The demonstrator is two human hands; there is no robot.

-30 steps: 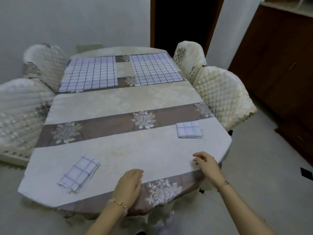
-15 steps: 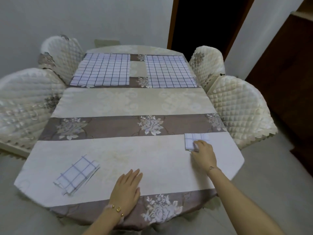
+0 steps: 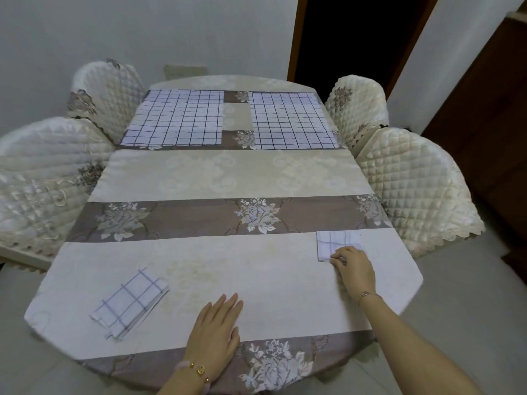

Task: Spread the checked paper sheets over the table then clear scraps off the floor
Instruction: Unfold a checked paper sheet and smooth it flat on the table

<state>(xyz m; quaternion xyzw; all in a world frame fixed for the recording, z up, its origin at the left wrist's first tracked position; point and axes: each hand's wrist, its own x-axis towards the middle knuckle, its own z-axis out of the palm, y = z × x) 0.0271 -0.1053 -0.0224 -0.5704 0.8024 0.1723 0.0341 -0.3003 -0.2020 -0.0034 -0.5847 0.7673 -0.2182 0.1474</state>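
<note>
Paper in a white-and-blue check is what I am working with. The right folded sheet (image 3: 336, 242) lies on the pale band of the table (image 3: 228, 269) near its right edge. The right grip (image 3: 355, 266) is on it, fingertips curled and pinching the sheet's near edge. The sheet lies just beyond that grip and slightly to its left, with its long axis running across the table. I judge the unfolding has to open away from me or towards the centre, where the cloth is bare. The left grip (image 3: 216, 329) rests flat on the table near the front edge, fingers straight and together, holding nothing. It is well apart from the pinched sheet and nearer to the left folded sheet (image 3: 129, 305), which lies askew towards the near left corner, its long axis slanting from near left to far right. The far left sheet (image 3: 176, 121) and the far right sheet (image 3: 291, 121) lie spread flat side by side at the far end, a strip of cloth between them. I cannot tell how many layers the pinch has caught, or which edge is the fold, because the hand covers the sheet's near right corner. The floor (image 3: 456, 309) shows only as grey margins, and I see no scraps there. The part under the table and the quilted chairs (image 3: 413, 189) is hidden.
</note>
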